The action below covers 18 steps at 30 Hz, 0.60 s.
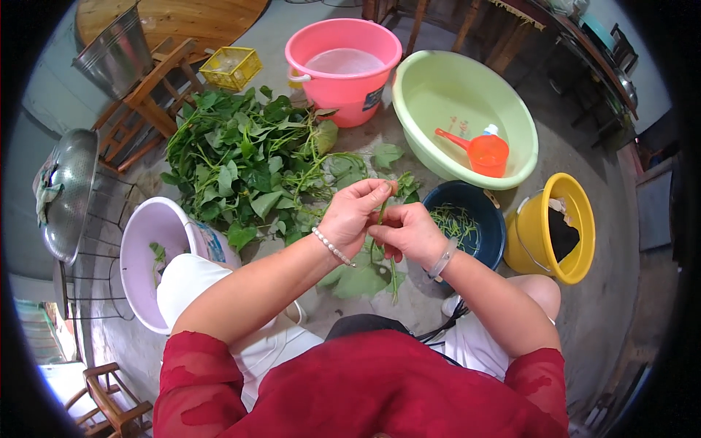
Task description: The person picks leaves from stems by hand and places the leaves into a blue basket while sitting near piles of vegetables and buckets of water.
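Observation:
Both my hands meet in front of me over the floor, pinching one green leafy vine stem (381,212). My left hand (358,211), with a beaded bracelet at its wrist, grips the stem near its upper part. Just below and to the right, my right hand (408,232), with a pale bangle, holds the same stem between thumb and fingers. Large leaves (358,279) hang or lie beneath the hands; which, I cannot tell. A big heap of leafy vines (246,164) spreads on the floor to the left. Cut green stem pieces (455,222) lie in a dark blue basin (495,230) beside my right hand.
A lilac bucket (131,263) holding some leaves stands left, a yellow bucket (512,241) with dark cloth-like material right. Beyond are a pink bucket (342,98) and a light green tub (411,120) with an orange dipper (487,156). A wooden chair (145,104) stands behind the vines.

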### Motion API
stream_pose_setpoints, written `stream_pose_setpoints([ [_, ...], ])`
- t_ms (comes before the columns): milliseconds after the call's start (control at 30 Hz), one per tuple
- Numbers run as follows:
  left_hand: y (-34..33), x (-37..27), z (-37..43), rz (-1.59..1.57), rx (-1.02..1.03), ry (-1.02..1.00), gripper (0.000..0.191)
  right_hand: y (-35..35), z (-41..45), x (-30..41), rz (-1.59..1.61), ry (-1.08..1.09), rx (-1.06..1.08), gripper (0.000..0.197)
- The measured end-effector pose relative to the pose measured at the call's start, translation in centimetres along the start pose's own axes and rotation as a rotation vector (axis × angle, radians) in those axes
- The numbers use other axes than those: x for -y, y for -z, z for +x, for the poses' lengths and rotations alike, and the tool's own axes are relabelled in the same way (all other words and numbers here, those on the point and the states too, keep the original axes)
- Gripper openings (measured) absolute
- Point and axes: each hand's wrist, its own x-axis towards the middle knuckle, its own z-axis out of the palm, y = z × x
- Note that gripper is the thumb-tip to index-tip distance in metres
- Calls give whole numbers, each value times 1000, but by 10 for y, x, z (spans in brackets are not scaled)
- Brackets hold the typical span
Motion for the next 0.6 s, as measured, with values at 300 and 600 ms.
stream_pose_setpoints([
  [300, 1, 4, -13, 945, 125, -241, 25, 43, -17, 3, 443, 28, -302, 13],
  [600, -2, -3, -15, 1202, -55, -228, 18, 58, -33, 12, -7, -30, -434, 14],
])
